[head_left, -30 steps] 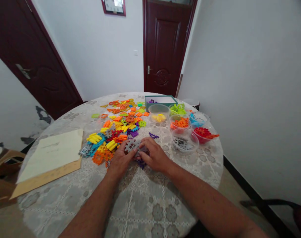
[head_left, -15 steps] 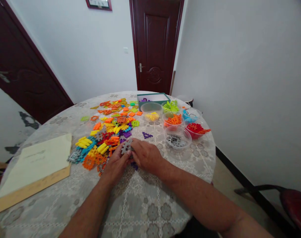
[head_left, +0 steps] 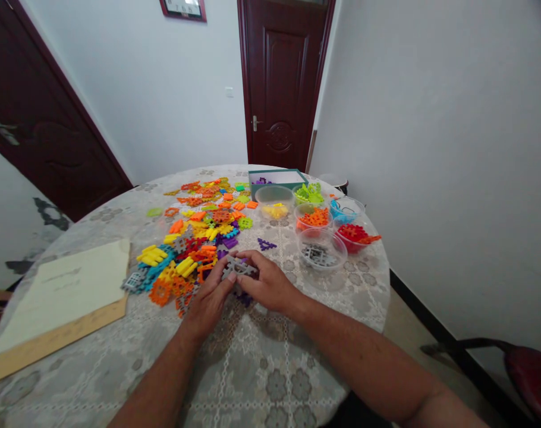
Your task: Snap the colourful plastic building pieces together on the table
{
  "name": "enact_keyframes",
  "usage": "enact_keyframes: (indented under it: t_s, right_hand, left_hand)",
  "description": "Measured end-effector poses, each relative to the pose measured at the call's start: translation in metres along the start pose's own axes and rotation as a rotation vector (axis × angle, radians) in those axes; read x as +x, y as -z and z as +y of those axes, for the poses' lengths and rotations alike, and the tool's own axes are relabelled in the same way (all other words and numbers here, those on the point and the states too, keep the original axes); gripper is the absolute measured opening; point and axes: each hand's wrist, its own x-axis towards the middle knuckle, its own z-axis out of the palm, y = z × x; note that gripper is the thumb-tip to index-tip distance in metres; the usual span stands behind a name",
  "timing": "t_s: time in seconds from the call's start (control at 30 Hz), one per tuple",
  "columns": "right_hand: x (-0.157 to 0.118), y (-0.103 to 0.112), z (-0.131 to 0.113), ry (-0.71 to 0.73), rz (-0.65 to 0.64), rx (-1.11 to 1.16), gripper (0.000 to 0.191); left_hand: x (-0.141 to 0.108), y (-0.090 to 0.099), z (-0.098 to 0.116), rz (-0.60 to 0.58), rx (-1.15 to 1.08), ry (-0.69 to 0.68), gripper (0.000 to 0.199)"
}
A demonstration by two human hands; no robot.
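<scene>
Both my hands are closed on grey notched plastic building pieces (head_left: 240,267) over the near side of the table. My left hand (head_left: 211,292) grips them from the left with the thumb on top. My right hand (head_left: 266,282) pinches their right side, fingers behind and thumb in front. Whether the grey pieces are joined is hard to make out. Just left of my hands spreads a mixed pile of coloured building pieces (head_left: 188,264). Purple pieces (head_left: 244,299) lie partly hidden beneath my hands. A purple triangular piece (head_left: 266,244) lies beyond my right hand.
To the right stand clear bowls of grey pieces (head_left: 319,254), orange pieces (head_left: 314,218), red pieces (head_left: 353,233), green pieces (head_left: 309,193), blue pieces (head_left: 342,208) and yellow pieces (head_left: 274,210). Behind them is a green-edged box (head_left: 279,176). Papers (head_left: 65,297) lie at the left.
My right fingers have shifted rightward and spread along the grey pieces, so more of them shows. The view has moved slightly.
</scene>
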Motion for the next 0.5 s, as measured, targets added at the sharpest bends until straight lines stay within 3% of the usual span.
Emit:
enact_keyframes:
  t_s: [0.13, 0.23, 0.33, 0.43, 0.5]
  right_hand:
    - [0.003, 0.021, -0.014, 0.017, -0.013, -0.083, 0.039]
    - [0.004, 0.064, -0.026, 0.110, 0.139, -0.345, 0.036]
    - [-0.001, 0.117, -0.029, 0.113, 0.342, -0.668, 0.034]
    - [-0.009, 0.159, -0.017, 0.079, 0.387, -0.967, 0.030]
    - [-0.014, 0.175, -0.005, 0.020, 0.391, -1.100, 0.031]
  left_hand:
    - [-0.001, -0.001, 0.004, -0.033, -0.015, -0.007, 0.057]
    - [0.001, 0.001, 0.009, 0.016, 0.037, -0.124, 0.049]
    - [0.005, 0.003, 0.008, 0.144, 0.267, -0.228, 0.037]
    - [0.007, 0.003, 0.004, 0.179, 0.428, -0.297, 0.029]
    - [0.007, 0.003, 0.002, 0.149, 0.488, -0.318, 0.027]
